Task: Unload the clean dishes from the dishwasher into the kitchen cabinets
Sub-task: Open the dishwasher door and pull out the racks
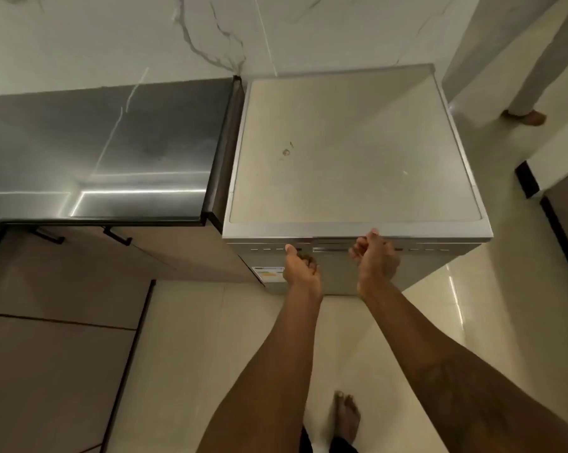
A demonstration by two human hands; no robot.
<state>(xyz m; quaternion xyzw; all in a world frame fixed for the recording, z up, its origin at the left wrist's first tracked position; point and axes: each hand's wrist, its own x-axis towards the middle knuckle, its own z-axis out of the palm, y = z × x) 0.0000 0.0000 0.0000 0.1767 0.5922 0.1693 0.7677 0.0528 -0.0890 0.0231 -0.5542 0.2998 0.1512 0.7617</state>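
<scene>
A closed dishwasher point(351, 152) stands upright on the floor point(472, 305), just beside the right end of a dark worktop point(112, 142). Its door point(338, 276) faces the viewer, with the top edge running left to right. The right hand point(375, 256) curls onto that edge. The left hand point(300, 268) is curled beside it, its grip unclear. A slipped hold could drop the door towards the bare foot point(346, 416).

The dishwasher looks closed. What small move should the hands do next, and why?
Probably pull the door down open: it is shut, no dishes show, and the left hand and right hand are at its top edge.
</scene>
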